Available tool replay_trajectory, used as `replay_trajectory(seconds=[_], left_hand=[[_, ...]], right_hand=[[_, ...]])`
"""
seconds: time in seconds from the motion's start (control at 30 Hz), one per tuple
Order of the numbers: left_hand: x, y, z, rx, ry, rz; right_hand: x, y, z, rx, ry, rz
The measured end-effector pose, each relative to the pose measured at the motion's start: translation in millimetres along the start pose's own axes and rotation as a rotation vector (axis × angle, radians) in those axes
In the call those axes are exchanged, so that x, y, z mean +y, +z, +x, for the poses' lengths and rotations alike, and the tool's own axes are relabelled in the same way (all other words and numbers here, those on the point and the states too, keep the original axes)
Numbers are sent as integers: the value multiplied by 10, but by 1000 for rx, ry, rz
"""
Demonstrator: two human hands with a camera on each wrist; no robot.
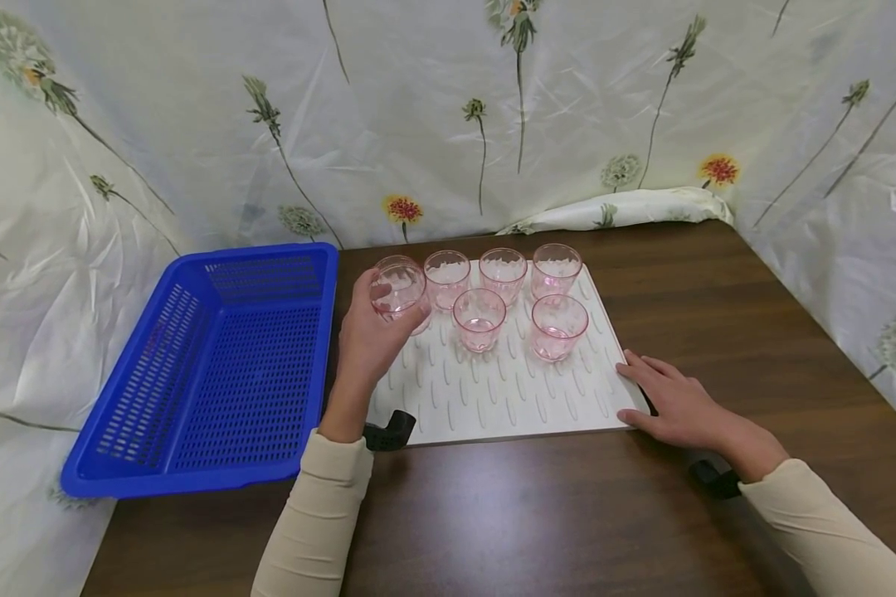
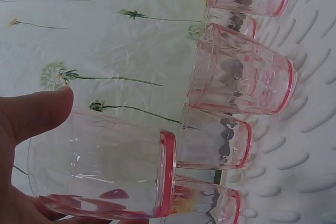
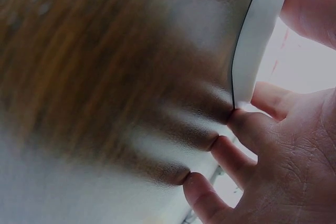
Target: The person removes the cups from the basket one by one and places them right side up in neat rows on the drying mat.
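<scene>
My left hand point(image 1: 373, 340) grips a clear pink-tinted glass point(image 1: 401, 286) at the back left corner of a white ridged board point(image 1: 448, 406). In the left wrist view, the thumb lies on one side of this glass point(image 2: 105, 161) and fingers show on the other. Several matching glasses stand upright on the board, among them a front left glass point(image 1: 479, 322) and a front right glass point(image 1: 559, 330). My right hand point(image 1: 683, 410) rests at the board's right edge, fingers spread; its thumb and index finger touch the edge, and other fingertips meet the tabletop in the right wrist view.
A blue plastic basket point(image 1: 194, 479) with slotted walls stands left of the board, close by my left forearm. The brown wooden table point(image 1: 523, 514) extends in front and to the right. A flower-patterned curtain point(image 1: 418, 124) surrounds the back and sides, with a fold on the table's back edge.
</scene>
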State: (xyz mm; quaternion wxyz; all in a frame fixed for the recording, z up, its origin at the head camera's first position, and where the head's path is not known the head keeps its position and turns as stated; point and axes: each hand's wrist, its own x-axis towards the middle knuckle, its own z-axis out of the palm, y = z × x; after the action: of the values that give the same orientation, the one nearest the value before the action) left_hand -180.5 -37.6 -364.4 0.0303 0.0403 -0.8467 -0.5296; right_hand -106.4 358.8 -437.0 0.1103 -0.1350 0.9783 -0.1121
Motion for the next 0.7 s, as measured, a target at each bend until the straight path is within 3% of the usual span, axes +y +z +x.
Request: replay_trajectory(seconds=[0.7], left_hand=[[-436,324,176,-62,-76,-25]], right_hand=[[10,8,-1,2,-8,-5]])
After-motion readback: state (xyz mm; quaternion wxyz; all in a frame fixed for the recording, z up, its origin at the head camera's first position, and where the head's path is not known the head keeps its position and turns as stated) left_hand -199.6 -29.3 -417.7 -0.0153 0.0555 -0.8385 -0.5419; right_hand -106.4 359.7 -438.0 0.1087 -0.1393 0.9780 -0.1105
